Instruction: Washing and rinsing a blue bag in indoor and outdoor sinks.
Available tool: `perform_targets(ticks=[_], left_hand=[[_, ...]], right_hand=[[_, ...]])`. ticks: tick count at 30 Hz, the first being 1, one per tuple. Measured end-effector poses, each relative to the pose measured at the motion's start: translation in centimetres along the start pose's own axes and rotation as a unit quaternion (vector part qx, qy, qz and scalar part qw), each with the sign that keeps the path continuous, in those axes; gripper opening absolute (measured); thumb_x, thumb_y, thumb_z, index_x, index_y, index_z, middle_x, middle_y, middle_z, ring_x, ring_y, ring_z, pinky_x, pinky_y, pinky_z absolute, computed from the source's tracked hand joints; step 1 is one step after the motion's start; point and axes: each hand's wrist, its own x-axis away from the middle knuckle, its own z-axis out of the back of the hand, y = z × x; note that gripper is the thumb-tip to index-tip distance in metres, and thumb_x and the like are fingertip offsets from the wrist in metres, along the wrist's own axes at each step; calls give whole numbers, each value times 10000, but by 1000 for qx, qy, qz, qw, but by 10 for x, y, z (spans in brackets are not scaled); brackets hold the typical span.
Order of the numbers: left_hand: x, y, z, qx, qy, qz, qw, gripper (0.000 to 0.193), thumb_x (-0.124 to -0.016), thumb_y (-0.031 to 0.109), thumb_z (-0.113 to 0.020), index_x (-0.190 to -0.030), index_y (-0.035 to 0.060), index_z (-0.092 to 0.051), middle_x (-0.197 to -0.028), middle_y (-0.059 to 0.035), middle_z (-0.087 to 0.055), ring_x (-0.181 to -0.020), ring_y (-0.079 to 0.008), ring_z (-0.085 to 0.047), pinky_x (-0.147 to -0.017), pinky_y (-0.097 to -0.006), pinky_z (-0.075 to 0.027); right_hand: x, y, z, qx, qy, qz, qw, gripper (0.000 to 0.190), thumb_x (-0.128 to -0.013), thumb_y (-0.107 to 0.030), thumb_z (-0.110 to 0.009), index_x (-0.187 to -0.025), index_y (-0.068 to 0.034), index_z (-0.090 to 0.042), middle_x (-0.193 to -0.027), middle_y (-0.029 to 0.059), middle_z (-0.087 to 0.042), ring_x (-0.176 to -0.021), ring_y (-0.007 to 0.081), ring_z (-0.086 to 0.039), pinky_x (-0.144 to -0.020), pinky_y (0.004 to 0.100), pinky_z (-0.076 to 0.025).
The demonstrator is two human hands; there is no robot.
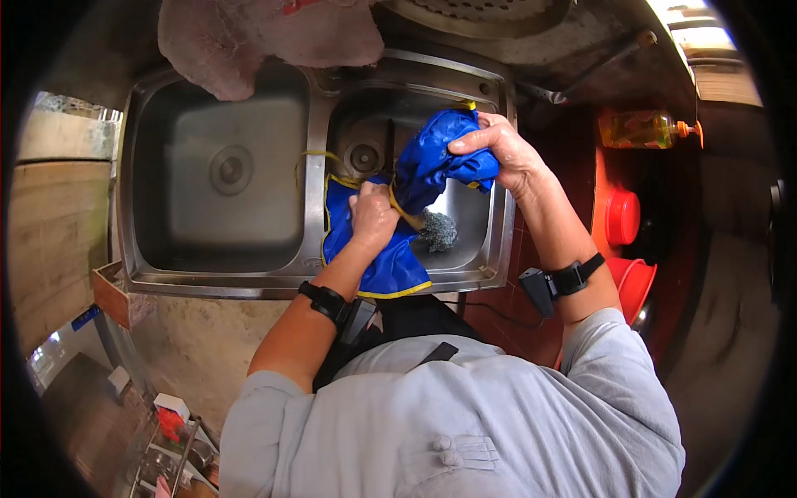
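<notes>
A blue cloth with yellow edging (389, 264), perhaps an apron, is bunched over the right basin (476, 249) of a stainless steel sink. My left hand (375, 215) grips its lower part, which drapes over the sink's front rim. Higher up and to the right, my right hand (507, 152) clutches a crumpled, wet-looking bundle of the same cloth. One yellow tie (324, 154) trails over the divider between the basins. Below the bundle, a grey scouring pad (439, 231) rests on the basin floor. The drain (364, 159) shows beside the cloth.
The left basin (205, 218) adjoins on the left. A pinkish cloth (268, 37) hangs over the sink's back edge. On the right are a pump bottle of yellowish liquid (638, 129), a red container (622, 216) and a red basin (636, 283). A wooden box (115, 292) stands front left.
</notes>
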Motion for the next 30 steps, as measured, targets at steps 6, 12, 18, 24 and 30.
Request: perform_targets(ticks=[6,12,18,24,30], left_hand=[[-8,8,27,823,40,217,524,394,-871,395,-532,-1063,62,-615,-1080,-118,-645,-991,-263,-622,-890,-383,-500],[-19,-69,-8,673,-157,195,695,297,-893,335,-563,-1014,72,-629,-934,-78,-654,-800,-183,-634,-772,-317,-515],[-28,-120,-107,241,143,183,942,314,-802,273,-585,-693,-20,-617,-605,-214,-572,-595,-217,-597,-584,-408,-457],[-8,-120,-71,795,74,161,581,343,-882,326,-554,-908,4,-672,-857,-77,-677,-769,-200,-633,-740,-324,-506],[2,7,3,478,117,131,861,311,-765,157,-633,-1025,-13,-628,-947,-209,-632,-943,-406,-572,-865,-421,-448]], right_hand=[[-32,51,33,118,152,80,978,349,-640,34,-756,-963,24,-624,-939,138,-668,-807,238,-659,-752,362,-553],[11,158,-85,452,-45,378,807,333,-615,-158,-769,-904,-77,-624,-995,145,-637,-963,331,-601,-857,389,-482],[-69,162,-61,516,215,175,810,398,-746,-425,-673,-858,-58,-570,-845,189,-635,-771,406,-613,-655,472,-482],[-7,168,-126,467,170,399,770,427,-679,-376,-766,-921,-77,-581,-771,156,-609,-736,331,-625,-649,406,-495],[-93,124,-1,424,289,143,846,485,-638,-304,-798,-1018,-39,-655,-973,175,-677,-845,324,-660,-777,388,-503]])
